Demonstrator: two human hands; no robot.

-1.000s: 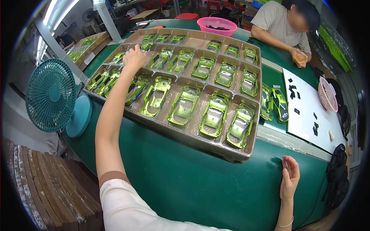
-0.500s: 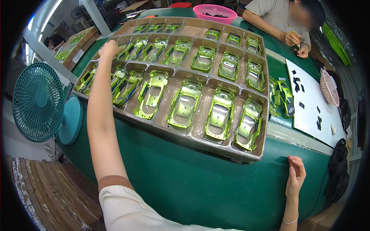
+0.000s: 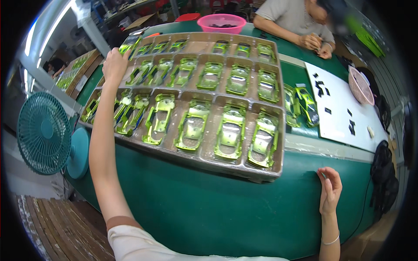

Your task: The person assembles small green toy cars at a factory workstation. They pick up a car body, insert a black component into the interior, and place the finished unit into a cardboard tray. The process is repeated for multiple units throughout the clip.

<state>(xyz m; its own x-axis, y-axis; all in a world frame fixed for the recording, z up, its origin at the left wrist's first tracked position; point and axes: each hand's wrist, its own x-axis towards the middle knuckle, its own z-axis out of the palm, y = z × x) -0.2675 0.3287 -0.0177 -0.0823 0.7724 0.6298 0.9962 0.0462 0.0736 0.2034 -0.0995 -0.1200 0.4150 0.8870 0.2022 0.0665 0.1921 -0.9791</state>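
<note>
My left hand (image 3: 115,66) is closed at the far left corner of a brown tray (image 3: 209,168). It grips a lime-green toy car body (image 3: 130,42), held tilted above the tray's far edge. Rows of compartments in the tray hold several more green car bodies, such as the one at the near right (image 3: 264,141). Across the tray's left side stretches my left forearm, hiding part of some compartments. My right hand (image 3: 330,189) hovers at the right over the green table (image 3: 209,204). Its fingers are loosely bent and apart, and nothing shows in them.
Beyond the tray stands a pink basin (image 3: 222,22) with dark parts. Two car bodies (image 3: 306,105) lie beside a white board (image 3: 344,108) bearing small black pieces. A pink basket (image 3: 360,87) rests there. Another person (image 3: 300,26) works across the table. A teal fan (image 3: 45,132) stands left.
My left hand has risen from the tray's left compartments, and a green car body now shows in its grip. The view has shifted slightly. My right hand stays about where it was.
</note>
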